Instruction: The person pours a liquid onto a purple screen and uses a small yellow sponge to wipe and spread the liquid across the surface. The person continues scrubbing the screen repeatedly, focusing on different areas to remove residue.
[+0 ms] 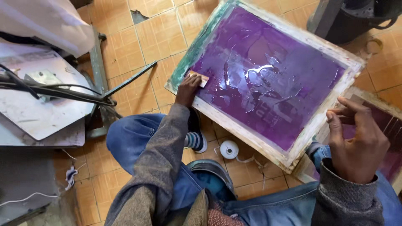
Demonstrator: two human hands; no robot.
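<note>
Purple, wet screen [268, 79]: we are pinching a scraper [200, 78] in our left hand [187, 88]. Our right hand [356, 142], fingers loosely curled, is steadying the stiff, probably slippery wooden frame [251, 140].

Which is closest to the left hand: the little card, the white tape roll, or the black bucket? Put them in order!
From the left hand, in the head view:
1. Little card: held in its fingers, pressed on the purple screen.
2. White tape roll: on the floor, below the frame, near the striped sock.
3. Black bucket: far off at the top right corner.
</note>
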